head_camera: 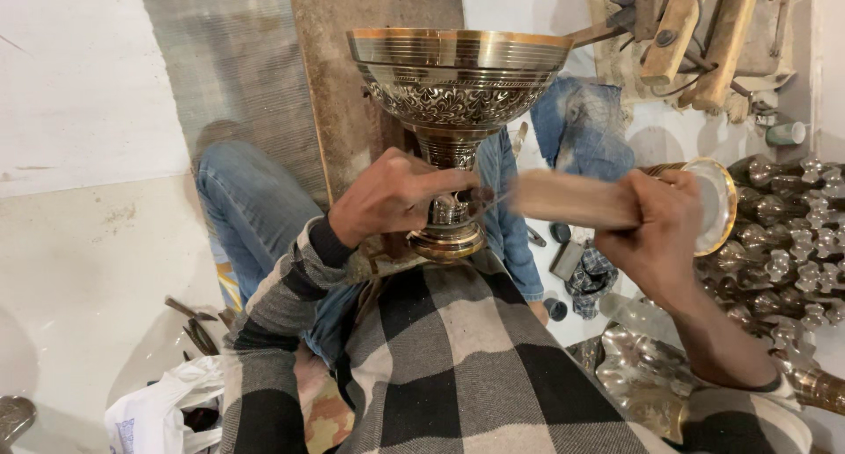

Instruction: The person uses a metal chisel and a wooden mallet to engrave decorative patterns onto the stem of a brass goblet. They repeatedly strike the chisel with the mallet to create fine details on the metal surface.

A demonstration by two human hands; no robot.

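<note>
Gripping the brass goblet point(458, 110) by its stem, upright on our lap, our left hand point(387, 199) is closed; our right hand point(656, 225) clutches a blurred wooden mallet point(572, 199), probably. A glancing blow could dent the stem or hit fingers.

**A metalworker's floor workshop**

You are sitting in a craft workshop: an engraved brass goblet-shaped vessel point(458, 93) stands on a worn wooden plank point(352, 75), finished brass pieces point(783, 234) lie heaped at your right, and wooden tools point(704, 31) and metal scraps point(198, 326) litter the pale floor.
</note>
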